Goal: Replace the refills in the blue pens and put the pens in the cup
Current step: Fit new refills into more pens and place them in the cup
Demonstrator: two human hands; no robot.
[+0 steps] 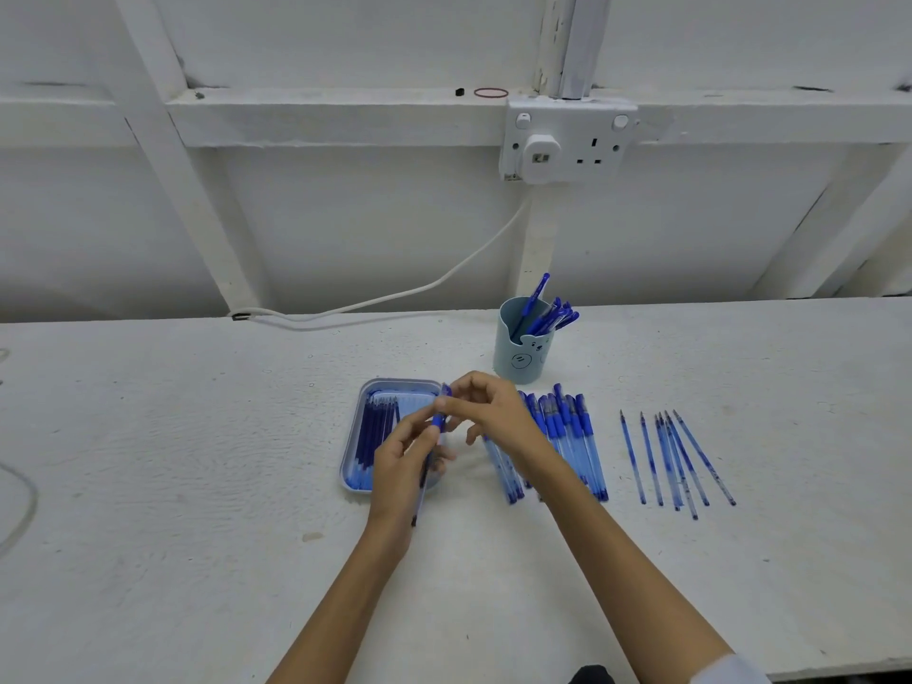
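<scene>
**Both hands on one pen**

The left hand [402, 469] grips the slim blue translucent plastic pen [437, 421] by its barrel; the right hand [491, 412] pinches its upper end. Beneath them sits a pale blue rounded tray [351, 454] of dark refills [375, 431]. Rightward lie loose blue pens [572, 436], before the pale blue cylindrical cup [515, 355].

On the white rough-textured table [197, 486] a pale blue rounded plastic tray [395, 385] is set centrally, a pale blue plastic cup [520, 360] nearer the far edge. Clear blue pens [575, 436] are laid beside the tray, thin blue refills [676, 461] nearer the right edge.
</scene>
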